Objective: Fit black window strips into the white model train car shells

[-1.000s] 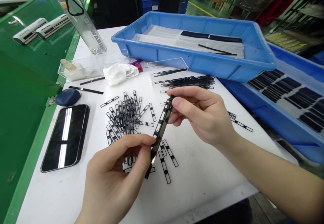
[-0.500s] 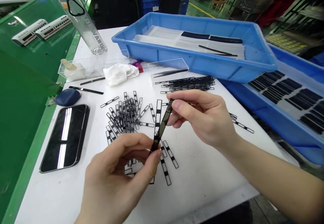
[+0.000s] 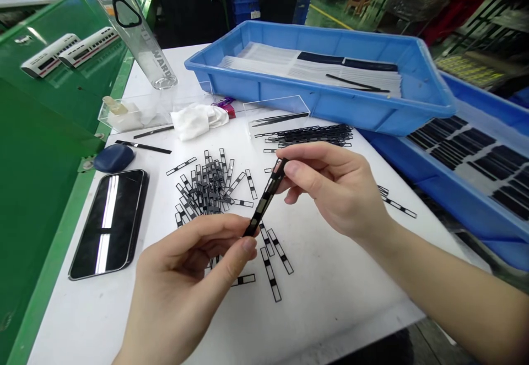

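Observation:
A narrow black strip with lighter window-like sections [image 3: 263, 204] is held tilted above the white table. My left hand [image 3: 194, 277] pinches its lower end between thumb and fingers. At the upper end, my right hand [image 3: 334, 189] grips it between thumb and forefinger. Whether one piece or two lie together there, I cannot tell. Beneath and behind my left hand lies a loose heap of small black rectangular frames [image 3: 210, 183]. A few more frames [image 3: 270, 274] rest to the right of that hand. Behind my right hand is a denser pile of black frames [image 3: 314, 135].
A blue bin [image 3: 322, 101] holding pale sheets and dark strips stands at the back, beside a second blue bin [image 3: 487, 211]. At left are a phone [image 3: 107, 224], a dark blue rounded object [image 3: 114, 158] and a clear bottle [image 3: 144, 51]. A white cloth [image 3: 196, 121] lies behind the heap.
The frame piece that stood apart beside the dark strip now lines up with it between my hands. My left hand has shifted slightly left and up.

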The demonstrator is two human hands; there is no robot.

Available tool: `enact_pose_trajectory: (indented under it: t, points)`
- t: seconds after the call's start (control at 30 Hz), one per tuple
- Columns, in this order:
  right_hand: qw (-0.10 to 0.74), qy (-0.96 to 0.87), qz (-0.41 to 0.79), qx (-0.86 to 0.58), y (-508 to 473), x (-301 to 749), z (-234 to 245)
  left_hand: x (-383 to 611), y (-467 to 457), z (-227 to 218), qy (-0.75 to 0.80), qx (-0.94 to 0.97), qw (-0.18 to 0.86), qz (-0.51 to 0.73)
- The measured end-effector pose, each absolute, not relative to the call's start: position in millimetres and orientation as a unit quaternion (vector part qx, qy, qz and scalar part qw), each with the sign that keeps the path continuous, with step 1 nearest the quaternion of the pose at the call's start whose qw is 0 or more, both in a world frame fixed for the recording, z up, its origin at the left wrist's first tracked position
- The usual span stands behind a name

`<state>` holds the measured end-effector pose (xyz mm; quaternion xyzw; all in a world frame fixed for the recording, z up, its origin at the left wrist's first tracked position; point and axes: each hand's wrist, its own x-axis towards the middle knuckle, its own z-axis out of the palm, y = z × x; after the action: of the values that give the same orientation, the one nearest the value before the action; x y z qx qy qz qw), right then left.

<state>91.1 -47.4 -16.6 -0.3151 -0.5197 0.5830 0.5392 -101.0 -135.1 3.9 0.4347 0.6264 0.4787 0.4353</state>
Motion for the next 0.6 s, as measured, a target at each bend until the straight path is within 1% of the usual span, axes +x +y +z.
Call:
enact_pose_trajectory:
  t: [0.2, 0.37, 0.6]
  points:
    - [0.565, -0.526, 0.552, -0.315, -47, 91, -17, -115, -133, 1, 0.626, 0.442, 0.454, 0.455]
    - [0.589, -0.523, 0.526, -0.321, -45, 93, -16, -120, -129, -6, 0.600, 0.397, 0.484, 0.498]
    - [0.619, -0.508, 0.497, -0.334, -41, 98, -16, -125, -121, -4, 0.597, 0.289, 0.463, 0.587]
